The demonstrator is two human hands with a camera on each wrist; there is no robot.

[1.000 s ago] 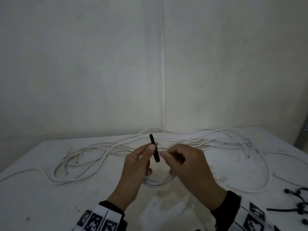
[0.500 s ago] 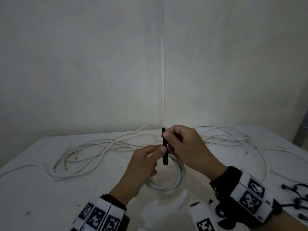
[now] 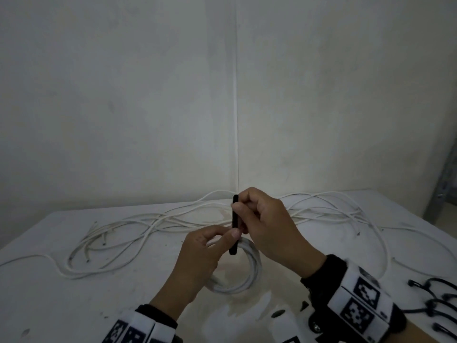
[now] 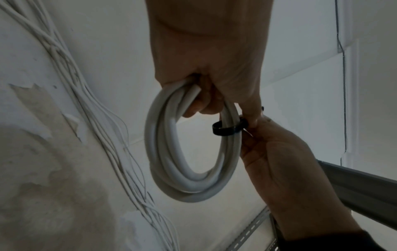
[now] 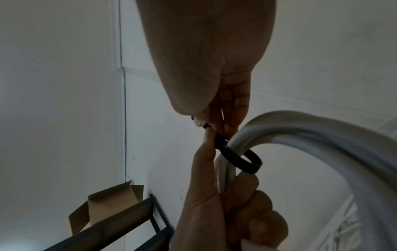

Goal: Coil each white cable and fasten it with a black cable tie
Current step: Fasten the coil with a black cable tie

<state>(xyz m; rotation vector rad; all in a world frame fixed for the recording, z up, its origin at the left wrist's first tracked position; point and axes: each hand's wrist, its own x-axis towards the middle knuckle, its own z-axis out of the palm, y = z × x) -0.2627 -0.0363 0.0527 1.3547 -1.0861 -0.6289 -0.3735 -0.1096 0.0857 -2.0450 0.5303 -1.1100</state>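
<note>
A white cable wound into a small coil [image 3: 247, 273] hangs from my left hand [image 3: 230, 235] just above the table [image 3: 74, 305]. In the left wrist view my fingers curl through the coil [image 4: 189, 169] at its top. A black cable tie [image 4: 227, 130] loops around the coil's strands on one side. My right hand [image 3: 238, 209] pinches the tie's strap [image 3: 234, 219], which stands upright between both hands. In the right wrist view the tie's loop [image 5: 238, 159] circles the cable [image 5: 322, 141], and my left thumb presses beside it.
Several loose white cables [image 3: 153, 226] sprawl across the back of the table from left to right. Spare black ties [image 3: 435, 300] lie at the right edge. A metal rack [image 3: 445, 189] stands to the right, and a cardboard box [image 5: 111, 203] shows in the right wrist view.
My right hand has risen from beside the tie to grip its strap near the upper end. The tie has shifted right and the coil now hangs more in view.
</note>
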